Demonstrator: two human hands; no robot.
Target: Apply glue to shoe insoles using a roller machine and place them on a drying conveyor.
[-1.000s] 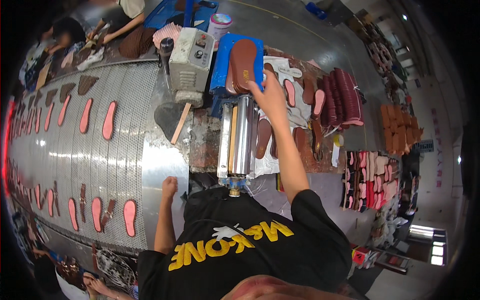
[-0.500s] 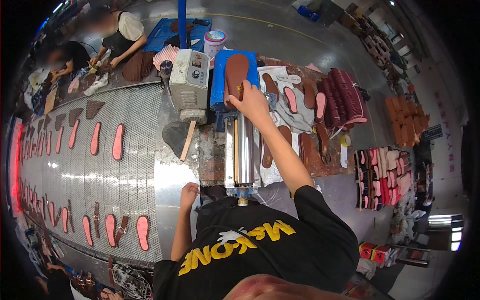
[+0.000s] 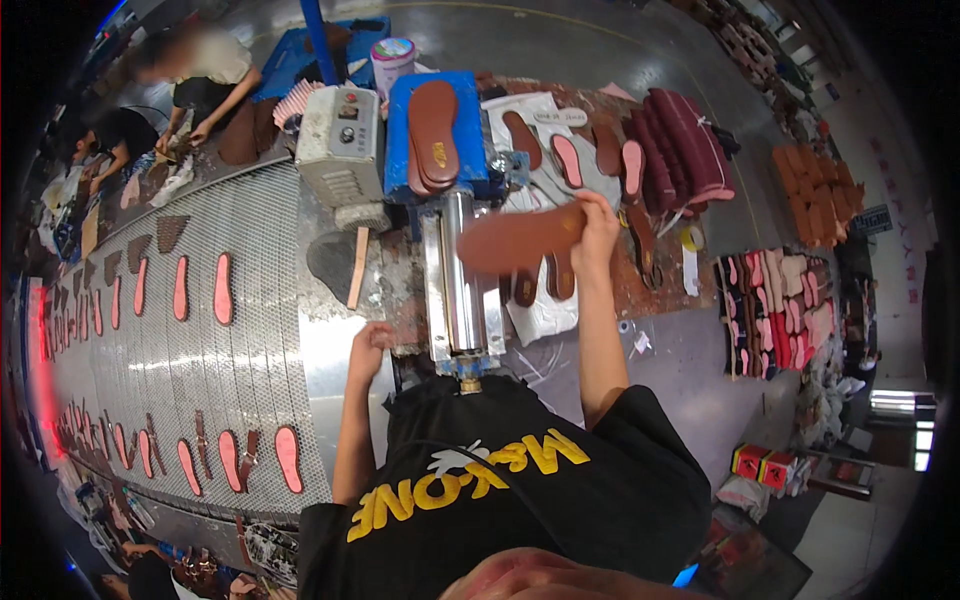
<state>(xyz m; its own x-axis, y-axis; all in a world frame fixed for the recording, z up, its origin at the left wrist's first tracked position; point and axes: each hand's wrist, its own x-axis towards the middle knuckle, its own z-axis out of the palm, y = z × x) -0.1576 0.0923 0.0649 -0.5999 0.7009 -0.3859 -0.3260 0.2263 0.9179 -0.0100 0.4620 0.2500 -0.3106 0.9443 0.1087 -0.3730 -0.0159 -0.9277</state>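
Head view: the right hand (image 3: 598, 238) gripped one brown insole (image 3: 515, 242) at its right-hand end, fingers and thumb closed on the edge. The insole lay roughly crosswise, its left end in front of the steel roller (image 3: 463, 310); contact with the roller could not be determined. A gold mark showed beside the fingers, too blurred to read. The left hand (image 3: 372, 343) was positioned left of the roller, near the metal plate (image 3: 340, 375), fingers loosely bent and part open, empty as far as could be seen. Beyond the roller, a stack of similar insoles (image 3: 433, 120) rested on a blue stand (image 3: 474, 130); the uppermost carried gold lettering at its near end. Left of the stand, the grey control box (image 3: 335, 165) bore small printed characters on its panel. A pale insole (image 3: 559, 116) on the right side of the bench (image 3: 690, 290) carried a line of dark print. The tub (image 3: 393, 62) behind the control box had a coloured lid. Large yellow lettering crossed the person's black shirt (image 3: 610, 480), and pink characters (image 3: 904, 240) marked the wall at far right.
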